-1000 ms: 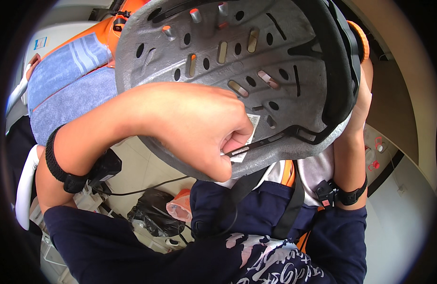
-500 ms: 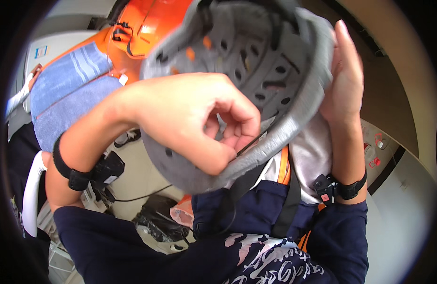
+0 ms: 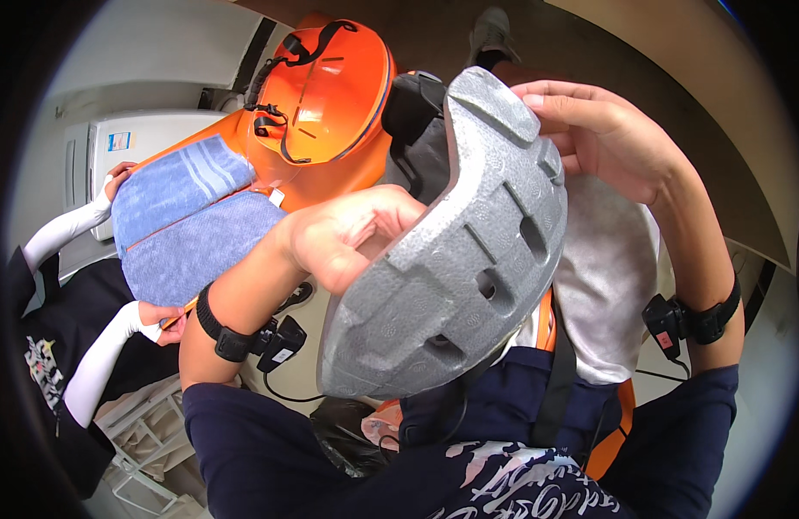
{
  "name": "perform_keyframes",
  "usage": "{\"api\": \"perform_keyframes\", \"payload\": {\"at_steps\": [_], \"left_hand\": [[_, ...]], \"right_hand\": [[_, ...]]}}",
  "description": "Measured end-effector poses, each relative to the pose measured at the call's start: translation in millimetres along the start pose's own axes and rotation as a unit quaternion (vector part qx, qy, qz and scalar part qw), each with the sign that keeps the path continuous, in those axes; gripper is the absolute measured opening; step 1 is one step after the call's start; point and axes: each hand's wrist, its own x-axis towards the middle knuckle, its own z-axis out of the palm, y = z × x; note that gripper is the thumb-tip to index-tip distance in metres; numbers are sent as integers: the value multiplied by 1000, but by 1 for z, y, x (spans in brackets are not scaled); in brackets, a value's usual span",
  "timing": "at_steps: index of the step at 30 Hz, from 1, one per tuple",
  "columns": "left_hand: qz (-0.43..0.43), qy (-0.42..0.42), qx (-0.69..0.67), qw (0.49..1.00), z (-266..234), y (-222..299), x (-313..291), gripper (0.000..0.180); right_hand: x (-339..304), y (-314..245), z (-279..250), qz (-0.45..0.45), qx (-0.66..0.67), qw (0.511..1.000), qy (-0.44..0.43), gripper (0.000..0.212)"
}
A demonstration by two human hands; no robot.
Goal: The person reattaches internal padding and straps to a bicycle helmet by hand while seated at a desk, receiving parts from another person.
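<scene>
A grey foam helmet liner (image 3: 469,268) is raised in front of me, tilted so its outer side with slots and holes faces me. My left hand (image 3: 352,233) grips its left rim, the fingers partly hidden behind the foam. My right hand (image 3: 603,130) pinches the upper right end between thumb and fingers. Beyond the liner rests an orange helmet shell (image 3: 330,95), its hollow side up, with black straps (image 3: 283,130). Black padding or straps (image 3: 414,104) show just behind the liner; their kind is partly hidden.
At the left a person in white sleeves (image 3: 92,372) holds an orange board or tray bearing blue towels (image 3: 188,225). Silvery cloth (image 3: 607,277) lies below my right hand. A black plastic bag (image 3: 348,432) is on the floor; a sneaker (image 3: 493,35) shows at the top.
The liner has turned over from its hollow inside to its outer side facing me. My right hand has shifted to its upper end. My view has moved, showing more of the orange shell.
</scene>
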Motion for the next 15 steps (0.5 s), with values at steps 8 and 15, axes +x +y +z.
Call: {"api": "perform_keyframes", "payload": {"at_steps": [8,15], "left_hand": [[16,-10,-24,1000,1,-7,-7,56],[23,-17,-42,999,3,-14,-8,62]], "right_hand": [[-1,-3,6,8,21,1000,-7,38],[-2,-2,6,19,22,1000,8,42]]}}
